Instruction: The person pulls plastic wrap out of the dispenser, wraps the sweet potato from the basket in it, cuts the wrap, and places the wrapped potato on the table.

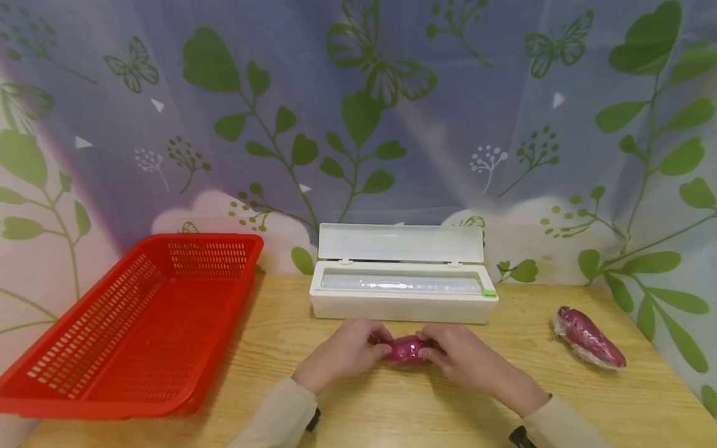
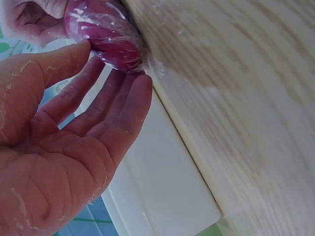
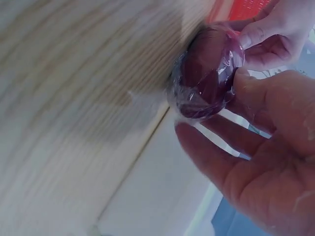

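At the left, a red basket (image 1: 134, 323) is set on the wooden surface (image 1: 347, 410), its open side turned up so that things can be laid in it. In the middle, a purple sweet potato (image 1: 404, 350) covered in clear film is held low over the surface, just in front of the white film box (image 1: 400, 298), whose lid is left open so the roll is reachable. The left hand (image 1: 344, 351) is closed on one end and the right hand (image 1: 467, 361) on the other, each grip pinching the film with thumb and fingertips (image 2: 142, 86), seemingly to press the wrap tight. At the right, a second wrapped sweet potato (image 1: 588, 339) is laid well apart.
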